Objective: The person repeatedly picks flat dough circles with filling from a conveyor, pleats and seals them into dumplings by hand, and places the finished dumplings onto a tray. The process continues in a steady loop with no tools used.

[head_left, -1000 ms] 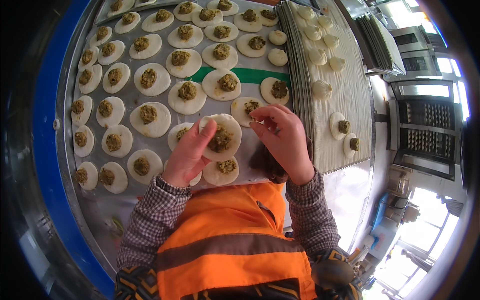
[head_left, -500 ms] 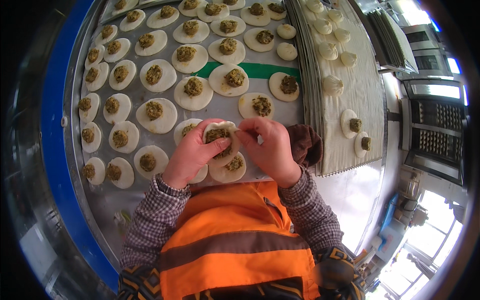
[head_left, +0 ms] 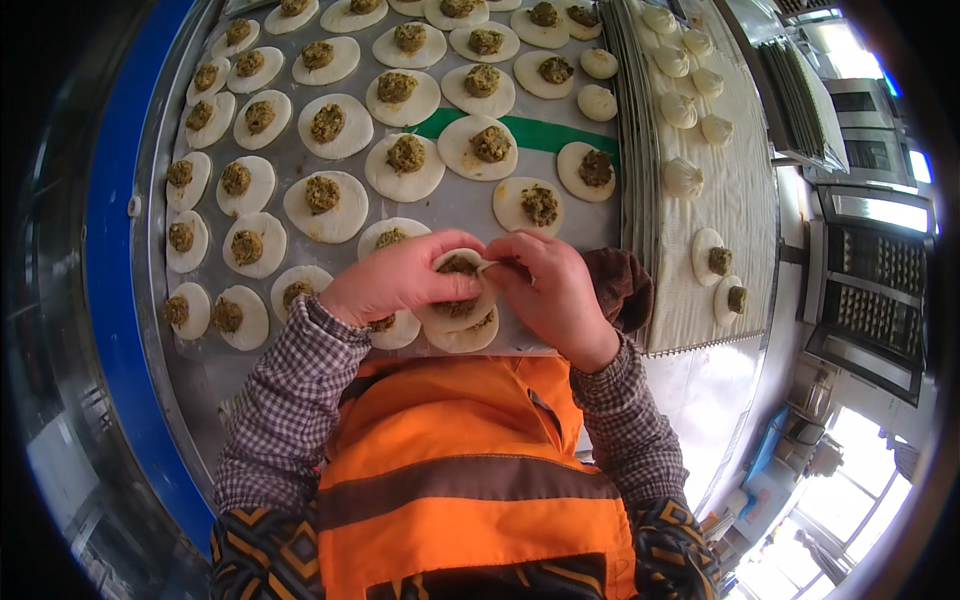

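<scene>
Between my hands is a round dough wrapper [head_left: 455, 318] with greenish-brown filling in its middle. My left hand [head_left: 405, 275] curls around its left side, with the thumb lying over the filling. At the upper right rim, the fingers of my right hand [head_left: 545, 285] pinch the dough edge. Another filled wrapper [head_left: 470, 340] lies on the metal table just beneath the held one. Closest beyond my hands are a filled wrapper [head_left: 388, 226] on the left and one more filled wrapper [head_left: 510, 212] on the right.
Rows of filled dough rounds [head_left: 325, 205] cover the metal table. A stack of cloth-lined trays [head_left: 700, 300] stands at right, bearing several pleated buns [head_left: 684, 178] and two open filled rounds. A brown cloth [head_left: 620, 290] lies beside my right wrist. Blue edging [head_left: 125, 230] borders the left.
My left hand has turned flatter, its thumb further across the filling. The wrapper's rim is drawn in closer around the filling at my right fingers. The whole view has shifted slightly.
</scene>
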A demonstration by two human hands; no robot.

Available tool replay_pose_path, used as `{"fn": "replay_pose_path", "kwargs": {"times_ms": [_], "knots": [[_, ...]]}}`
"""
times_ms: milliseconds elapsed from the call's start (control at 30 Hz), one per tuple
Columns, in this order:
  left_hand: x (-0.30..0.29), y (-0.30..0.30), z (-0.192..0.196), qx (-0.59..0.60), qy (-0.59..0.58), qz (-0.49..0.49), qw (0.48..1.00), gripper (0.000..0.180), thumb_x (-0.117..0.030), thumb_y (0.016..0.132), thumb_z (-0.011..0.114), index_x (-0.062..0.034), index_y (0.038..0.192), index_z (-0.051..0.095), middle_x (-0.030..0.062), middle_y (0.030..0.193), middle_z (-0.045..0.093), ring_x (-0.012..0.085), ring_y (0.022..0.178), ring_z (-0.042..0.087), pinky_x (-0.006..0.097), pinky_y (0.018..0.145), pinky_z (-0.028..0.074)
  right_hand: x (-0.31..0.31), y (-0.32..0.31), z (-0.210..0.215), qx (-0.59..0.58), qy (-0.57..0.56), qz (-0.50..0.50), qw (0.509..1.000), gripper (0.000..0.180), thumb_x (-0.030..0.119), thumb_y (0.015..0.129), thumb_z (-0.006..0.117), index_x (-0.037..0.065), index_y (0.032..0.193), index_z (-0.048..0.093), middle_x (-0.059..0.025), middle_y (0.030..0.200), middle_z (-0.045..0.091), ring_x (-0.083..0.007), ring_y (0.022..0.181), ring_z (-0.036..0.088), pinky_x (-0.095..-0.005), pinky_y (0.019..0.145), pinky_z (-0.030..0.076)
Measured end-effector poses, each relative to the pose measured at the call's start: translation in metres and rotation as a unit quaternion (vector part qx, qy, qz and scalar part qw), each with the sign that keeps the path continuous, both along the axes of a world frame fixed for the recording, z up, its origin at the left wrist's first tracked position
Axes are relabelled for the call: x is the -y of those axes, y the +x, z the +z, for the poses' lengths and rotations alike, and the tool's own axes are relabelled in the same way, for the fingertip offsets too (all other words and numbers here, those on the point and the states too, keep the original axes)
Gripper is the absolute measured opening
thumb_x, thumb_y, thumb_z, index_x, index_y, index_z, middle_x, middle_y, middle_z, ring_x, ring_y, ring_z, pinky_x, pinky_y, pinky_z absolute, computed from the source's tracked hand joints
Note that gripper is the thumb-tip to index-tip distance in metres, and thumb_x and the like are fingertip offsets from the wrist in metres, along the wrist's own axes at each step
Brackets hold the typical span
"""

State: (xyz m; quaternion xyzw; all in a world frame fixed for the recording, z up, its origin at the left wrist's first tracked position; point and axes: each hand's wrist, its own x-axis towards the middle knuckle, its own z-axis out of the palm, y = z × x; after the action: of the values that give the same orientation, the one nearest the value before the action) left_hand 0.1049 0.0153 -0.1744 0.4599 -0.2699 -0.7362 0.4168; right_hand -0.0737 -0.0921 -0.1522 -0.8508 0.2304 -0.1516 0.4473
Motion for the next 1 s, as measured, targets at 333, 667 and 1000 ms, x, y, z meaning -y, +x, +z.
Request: {"fn": "replay_pose_path", "kwargs": {"times_ms": [333, 667, 1000], "knots": [[0.008, -0.005, -0.002, 0.105, -0.02, -0.025, 0.994, 0.031, -0.011, 0.094, 0.061, -0.0006, 0.123, 0.056, 0.0043, 0.112, 0.063, 0.0107, 0.101, 0.059, 0.026, 0.087, 0.05, 0.009, -0.007, 0.006, -0.054, 0.067, 0.001, 0.996, 0.015, 0.003, 0.082, 0.07, -0.001, 0.095, 0.063, -0.0123, 0.078, 0.063, -0.0219, 0.067, 0.061, -0.0303, 0.063, 0.05], [0.018, 0.003, 0.009, -0.012, 0.023, -0.017, 1.0, 0.041, -0.014, 0.093, 0.061, -0.0062, 0.132, 0.05, 0.004, 0.114, 0.062, 0.0118, 0.098, 0.063, 0.025, 0.077, 0.056, 0.01, -0.017, 0.005, -0.045, 0.06, -0.028, 0.997, 0.017, 0.002, 0.085, 0.068, -0.002, 0.1, 0.061, -0.0101, 0.077, 0.063, -0.0157, 0.065, 0.059, -0.0281, 0.06, 0.049], [0.023, -0.009, 0.011, 0.181, -0.004, -0.021, 0.983, 0.036, -0.01, 0.088, 0.063, -0.0076, 0.124, 0.057, 0.0019, 0.102, 0.063, 0.0074, 0.081, 0.062, 0.022, 0.056, 0.053, 0.008, -0.009, 0.004, -0.017, 0.121, -0.071, 0.99, 0.009, 0.003, 0.087, 0.068, -0.002, 0.091, 0.062, -0.0078, 0.078, 0.066, -0.0103, 0.067, 0.06, -0.0273, 0.061, 0.049]]}}
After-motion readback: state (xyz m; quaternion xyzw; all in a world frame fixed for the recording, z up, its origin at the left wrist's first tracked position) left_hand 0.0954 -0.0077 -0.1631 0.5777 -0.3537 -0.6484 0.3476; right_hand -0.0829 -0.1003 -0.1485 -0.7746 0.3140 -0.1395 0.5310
